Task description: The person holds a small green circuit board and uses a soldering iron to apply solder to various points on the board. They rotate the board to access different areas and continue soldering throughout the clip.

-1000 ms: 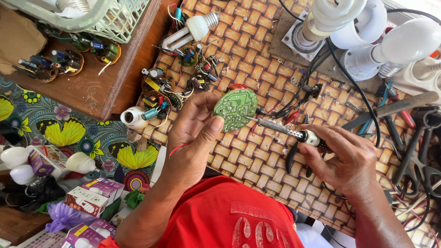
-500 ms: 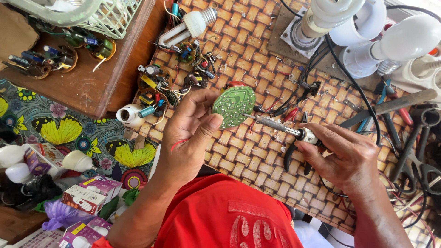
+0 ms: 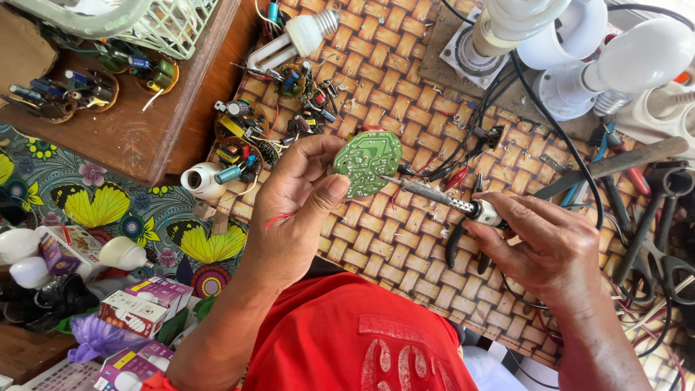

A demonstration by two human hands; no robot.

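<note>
Left hand (image 3: 293,210) pinches round green printed circuit board (image 3: 367,163) between thumb and fingers, above woven bamboo mat (image 3: 391,239). Right hand (image 3: 554,250) closed around metal-tipped soldering iron (image 3: 434,194); long axis runs left, tip touching board's lower right. White mesh basket (image 3: 174,25) top left, contents unclear.

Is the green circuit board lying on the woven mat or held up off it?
Held up: the left hand pinches the green circuit board between thumb and fingers above the woven mat, while the soldering iron in the right hand touches it.
</note>
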